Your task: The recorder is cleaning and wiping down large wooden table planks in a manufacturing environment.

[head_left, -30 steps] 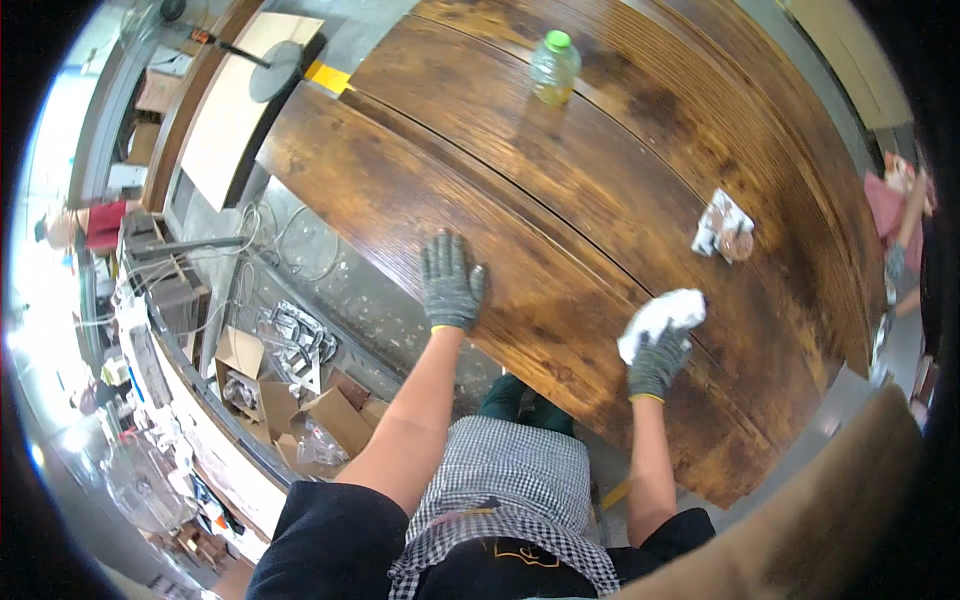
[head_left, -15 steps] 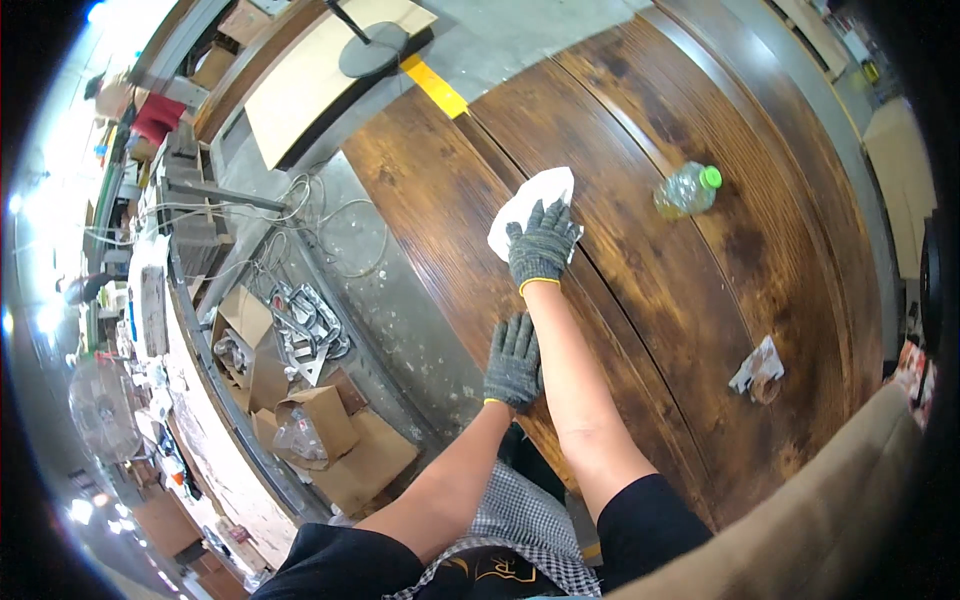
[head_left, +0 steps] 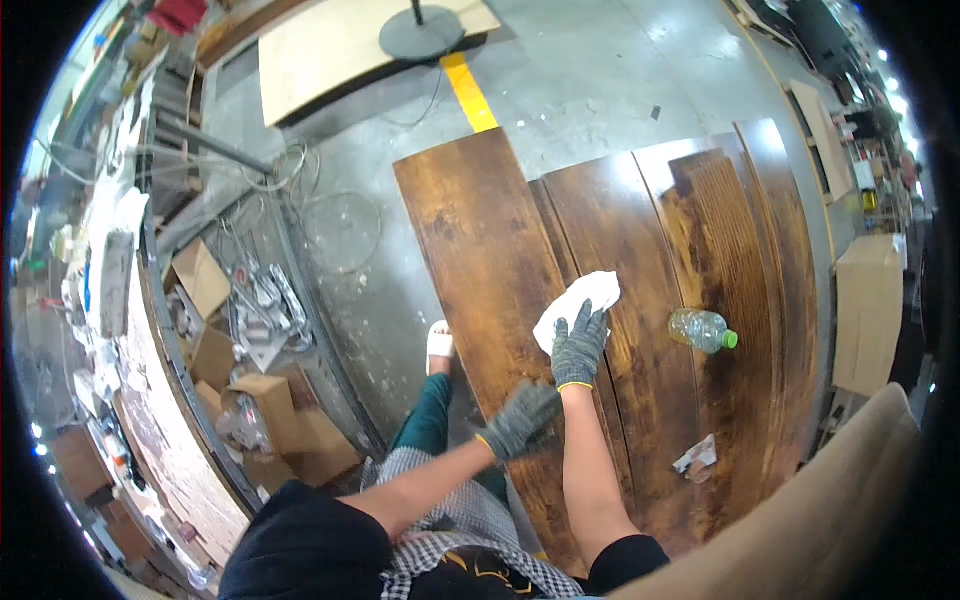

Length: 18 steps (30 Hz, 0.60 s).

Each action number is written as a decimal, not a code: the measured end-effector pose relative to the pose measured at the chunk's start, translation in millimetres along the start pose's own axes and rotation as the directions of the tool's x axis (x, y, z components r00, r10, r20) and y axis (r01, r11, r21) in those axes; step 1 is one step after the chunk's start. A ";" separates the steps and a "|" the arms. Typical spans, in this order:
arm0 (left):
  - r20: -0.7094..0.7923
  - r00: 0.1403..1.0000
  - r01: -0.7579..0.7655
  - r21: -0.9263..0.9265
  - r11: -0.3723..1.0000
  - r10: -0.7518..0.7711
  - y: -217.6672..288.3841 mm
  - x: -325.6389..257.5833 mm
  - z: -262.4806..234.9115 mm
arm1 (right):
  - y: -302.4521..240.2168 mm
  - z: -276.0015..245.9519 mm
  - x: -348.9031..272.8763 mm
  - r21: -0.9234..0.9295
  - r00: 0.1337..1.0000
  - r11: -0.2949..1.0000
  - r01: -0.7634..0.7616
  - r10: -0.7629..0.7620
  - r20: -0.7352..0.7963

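Cloth point(head_left: 577, 303) under right hand point(head_left: 579, 347), mid-board, left hand point(head_left: 520, 419) near plank edge

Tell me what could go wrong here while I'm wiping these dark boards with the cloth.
The bottle lies on its side close to the right hand and its white cloth; a wide wipe might knock it rolling. The crumpled wrapper could get dragged across the boards. The left hand leans near the edge and might slip.
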<state>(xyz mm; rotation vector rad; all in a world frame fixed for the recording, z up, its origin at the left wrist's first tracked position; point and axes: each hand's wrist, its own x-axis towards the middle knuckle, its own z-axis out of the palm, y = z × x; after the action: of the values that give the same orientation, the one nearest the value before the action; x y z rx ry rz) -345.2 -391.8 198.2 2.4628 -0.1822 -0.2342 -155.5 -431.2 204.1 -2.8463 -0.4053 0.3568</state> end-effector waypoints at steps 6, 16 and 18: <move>-0.615 0.425 0.697 -0.245 0.674 -0.664 -144.9 84.3 -148.1 | 2.4 1.3 11.6 -0.077 0.976 0.978 -0.196 0.202 0.080; -0.251 0.273 0.654 -0.659 0.370 -0.929 -172.0 108.8 -157.8 | -187.2 18.6 266.0 -0.115 0.981 0.979 0.170 -0.179 -0.071; -0.239 0.282 0.598 -0.713 0.365 -0.929 -175.2 110.8 -151.3 | -222.4 25.0 302.1 -0.086 0.974 0.984 0.157 -0.169 -0.152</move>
<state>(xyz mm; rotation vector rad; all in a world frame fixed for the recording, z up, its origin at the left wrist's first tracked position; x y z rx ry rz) -192.3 -185.7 192.7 1.7078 1.3469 0.1400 65.5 -128.0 179.3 -2.8590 -0.6263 0.0842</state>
